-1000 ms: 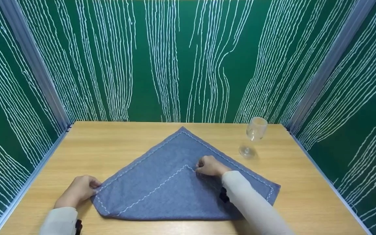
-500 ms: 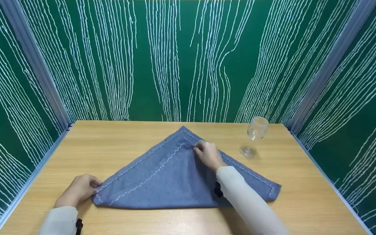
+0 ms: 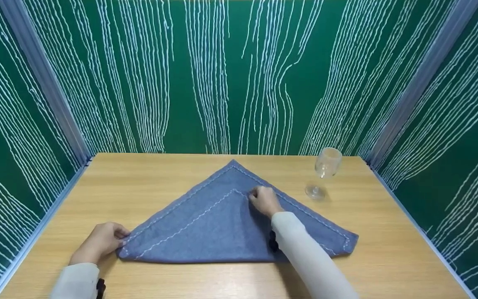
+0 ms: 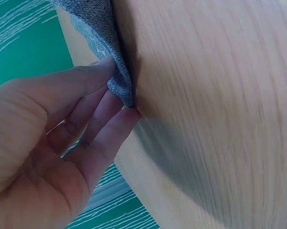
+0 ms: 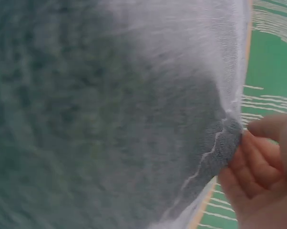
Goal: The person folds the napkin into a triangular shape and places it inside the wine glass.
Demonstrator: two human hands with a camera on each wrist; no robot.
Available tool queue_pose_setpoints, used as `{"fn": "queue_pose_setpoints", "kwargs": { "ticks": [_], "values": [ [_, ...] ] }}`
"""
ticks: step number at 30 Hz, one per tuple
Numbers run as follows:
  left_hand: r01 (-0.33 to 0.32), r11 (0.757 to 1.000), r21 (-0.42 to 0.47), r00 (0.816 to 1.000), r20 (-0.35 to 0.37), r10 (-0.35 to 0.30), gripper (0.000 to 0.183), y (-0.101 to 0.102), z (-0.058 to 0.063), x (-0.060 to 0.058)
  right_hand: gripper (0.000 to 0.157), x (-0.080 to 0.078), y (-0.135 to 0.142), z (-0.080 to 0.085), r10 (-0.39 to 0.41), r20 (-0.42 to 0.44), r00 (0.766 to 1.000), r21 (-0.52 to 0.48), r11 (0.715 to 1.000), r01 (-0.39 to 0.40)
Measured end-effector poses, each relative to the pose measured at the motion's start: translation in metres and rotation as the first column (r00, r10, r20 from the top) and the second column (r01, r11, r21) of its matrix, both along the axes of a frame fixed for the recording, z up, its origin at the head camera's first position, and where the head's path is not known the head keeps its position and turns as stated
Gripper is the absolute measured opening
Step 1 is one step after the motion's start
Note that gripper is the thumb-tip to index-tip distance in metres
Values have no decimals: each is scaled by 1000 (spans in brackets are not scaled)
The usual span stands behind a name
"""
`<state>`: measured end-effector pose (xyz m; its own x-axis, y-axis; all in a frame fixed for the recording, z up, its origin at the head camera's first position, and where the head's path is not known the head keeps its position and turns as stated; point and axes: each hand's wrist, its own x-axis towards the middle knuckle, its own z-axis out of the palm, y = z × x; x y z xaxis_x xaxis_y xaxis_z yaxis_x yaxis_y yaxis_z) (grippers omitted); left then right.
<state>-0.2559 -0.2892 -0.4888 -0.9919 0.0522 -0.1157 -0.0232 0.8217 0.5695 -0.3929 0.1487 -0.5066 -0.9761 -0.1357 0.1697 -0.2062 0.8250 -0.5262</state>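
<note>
A blue-grey cloth [image 3: 206, 232] with pale zigzag stitching lies on the table, folded over into a wide triangle whose tip points away. My left hand [image 3: 100, 241] pinches its left corner. In the left wrist view the thumb presses on the cloth's corner [image 4: 118, 82] and the fingers lie against its other side. Over the right half of the triangle, my right hand [image 3: 265, 200] pinches the upper layer near its stitched tip, which sits short of the far tip below. The right wrist view has the cloth's held edge [image 5: 229, 140] between thumb and fingers.
A clear stemmed glass [image 3: 327, 164] stands upright at the back right of the wooden table [image 3: 147, 178], beyond the cloth's right slope. Green panels [image 3: 176, 104] with white wavy lines rise at the back and both sides.
My right hand has carried the upper layer's tip away towards the far tip, then slightly back. The front fold has shifted away from the table's near edge. The left hand keeps its place.
</note>
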Motion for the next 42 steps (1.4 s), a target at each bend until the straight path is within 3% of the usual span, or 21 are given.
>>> {"fn": "queue_pose_setpoints", "kwargs": {
  "ticks": [7, 12, 15, 21, 25, 34, 42],
  "values": [
    [-5, 1000, 0, 1000, 18, 5, 21, 0, 2, -1, 12, -3, 8, -2, 1, 43, 999, -2, 1000, -1],
    [1, 1000, 1, 1000, 11, -1, 20, 2, 4, -1, 12, -6, 7, 2, -52, -74, 996, -74, 996, 47],
    [7, 1000, -2, 1000, -12, -7, 19, 3, 4, 0, 13, -6, 7, 1, -64, -103, 993, -87, 995, 55],
    [11, 1000, -4, 1000, -20, -11, 20, 3, 5, -1, 26, -3, 11, -5, 48, 34, 998, 55, 997, -50],
    [12, 1000, -10, 1000, -18, -12, 21, 4, 6, 0, 34, -1, 12, -1, 73, 120, 990, 105, 991, -86],
    [21, 999, -41, 1000, 2, -21, 22, 7, 8, 0, 38, 3, 20, 2, 98, 199, 975, 101, 988, -120],
    [-4, 1000, -14, 996, 93, 5, 23, 9, 11, 7, 39, 10, 23, 4, 136, 238, 962, 117, 979, -168]
  ]
}}
